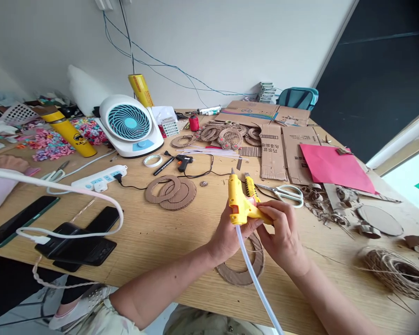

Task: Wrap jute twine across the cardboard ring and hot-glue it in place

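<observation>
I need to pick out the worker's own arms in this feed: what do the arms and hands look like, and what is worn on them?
Both forearms are bare from wrist to elbow. The left hand and right hand wear no gloves; no rings, watch or bracelet show. Near the left elbow, at the bottom edge, a light patterned sleeve begins. The right arm leaves the picture before any sleeve shows.

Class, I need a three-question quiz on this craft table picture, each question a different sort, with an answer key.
1. True or false: both hands hold the yellow glue gun.
2. What lies on the table under the hands? A) cardboard ring B) pink paper C) scissors
3. Fill in: a clear glue ____ runs out of the back of the gun.

Key: 1 true, left hand and right hand both grip it; 2 A; 3 stick.
</observation>
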The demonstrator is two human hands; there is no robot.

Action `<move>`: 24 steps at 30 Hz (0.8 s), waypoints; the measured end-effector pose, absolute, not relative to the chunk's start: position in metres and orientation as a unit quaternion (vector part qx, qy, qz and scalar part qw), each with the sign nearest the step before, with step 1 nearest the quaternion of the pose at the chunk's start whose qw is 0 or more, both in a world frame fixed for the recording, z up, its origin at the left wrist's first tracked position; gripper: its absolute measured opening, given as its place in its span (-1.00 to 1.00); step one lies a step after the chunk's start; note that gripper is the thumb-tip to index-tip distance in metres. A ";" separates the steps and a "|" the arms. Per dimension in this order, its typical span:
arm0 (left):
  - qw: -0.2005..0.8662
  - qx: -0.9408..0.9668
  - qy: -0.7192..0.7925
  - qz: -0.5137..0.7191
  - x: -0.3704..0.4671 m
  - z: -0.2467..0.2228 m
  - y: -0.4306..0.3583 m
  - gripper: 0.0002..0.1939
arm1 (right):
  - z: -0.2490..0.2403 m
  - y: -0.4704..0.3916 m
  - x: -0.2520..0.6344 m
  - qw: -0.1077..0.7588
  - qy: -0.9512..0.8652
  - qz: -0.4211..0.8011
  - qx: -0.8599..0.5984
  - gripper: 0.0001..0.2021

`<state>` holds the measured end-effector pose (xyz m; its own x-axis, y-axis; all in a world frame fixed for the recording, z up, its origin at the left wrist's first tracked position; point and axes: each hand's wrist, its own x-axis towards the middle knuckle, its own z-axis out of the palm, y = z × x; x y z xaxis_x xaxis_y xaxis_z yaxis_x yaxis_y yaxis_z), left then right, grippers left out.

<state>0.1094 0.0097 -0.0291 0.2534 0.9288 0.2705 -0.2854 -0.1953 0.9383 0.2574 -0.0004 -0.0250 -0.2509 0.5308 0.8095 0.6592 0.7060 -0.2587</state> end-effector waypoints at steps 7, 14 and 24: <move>0.590 0.542 0.270 0.534 0.102 -0.013 0.009 -0.36 | -0.024 -0.002 0.259 0.467 -0.799 -0.068 -0.374 -0.50; 0.653 0.488 0.238 0.527 0.100 -0.017 0.011 -0.39 | -0.012 -0.005 0.263 0.482 -0.792 0.006 -0.375 -0.46; 0.655 0.509 0.278 0.484 0.101 -0.026 0.003 -0.48 | -0.012 -0.007 0.261 0.394 -0.852 -0.025 -0.345 -0.40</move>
